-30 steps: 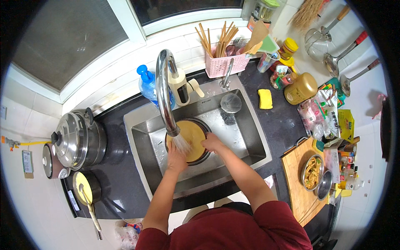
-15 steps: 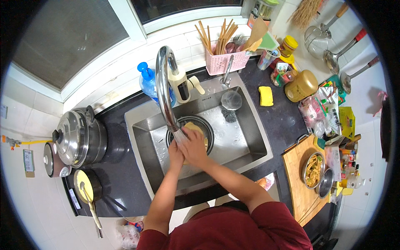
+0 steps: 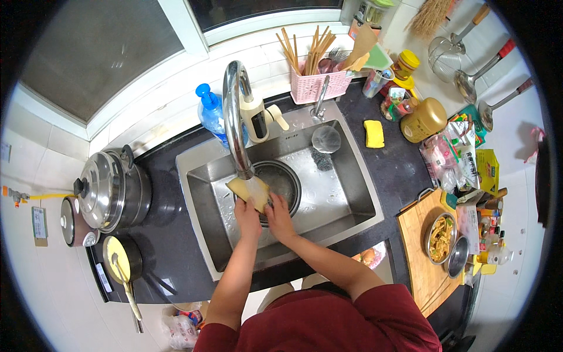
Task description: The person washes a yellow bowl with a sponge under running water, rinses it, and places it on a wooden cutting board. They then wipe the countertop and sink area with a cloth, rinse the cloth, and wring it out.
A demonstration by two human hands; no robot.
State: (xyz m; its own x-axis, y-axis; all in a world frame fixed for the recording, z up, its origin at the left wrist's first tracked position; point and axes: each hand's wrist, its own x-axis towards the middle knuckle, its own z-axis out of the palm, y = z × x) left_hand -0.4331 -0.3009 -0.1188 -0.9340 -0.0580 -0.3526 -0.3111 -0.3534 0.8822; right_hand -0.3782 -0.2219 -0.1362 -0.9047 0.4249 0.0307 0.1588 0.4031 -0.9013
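Note:
Under the tall chrome faucet (image 3: 236, 111), a pale yellow cloth (image 3: 239, 188) is spread between my two hands, with running water falling across it. My left hand (image 3: 248, 218) grips its lower edge. At its right edge, my right hand (image 3: 280, 218) has its fingers closed on it. Just beyond and beneath the hands, a round dark pan (image 3: 287, 179) rests in the steel sink (image 3: 328, 220), partly hidden by the cloth and my hands. A clear round bowl (image 3: 326, 139) and a dark scouring pad (image 3: 321, 159) sit in the sink's far right corner.
A blue pump bottle (image 3: 212, 117) and a pink chopstick holder (image 3: 319, 85) stand behind the sink. To the right are a yellow sponge (image 3: 374, 135) and a cutting board (image 3: 419, 234) with bowls. Pots (image 3: 111, 188) line the left counter.
The cloth has come up from the pan and now lies spread under the water. My hands, earlier pressed together over it, have moved apart, the right one shifting right and nearer to me.

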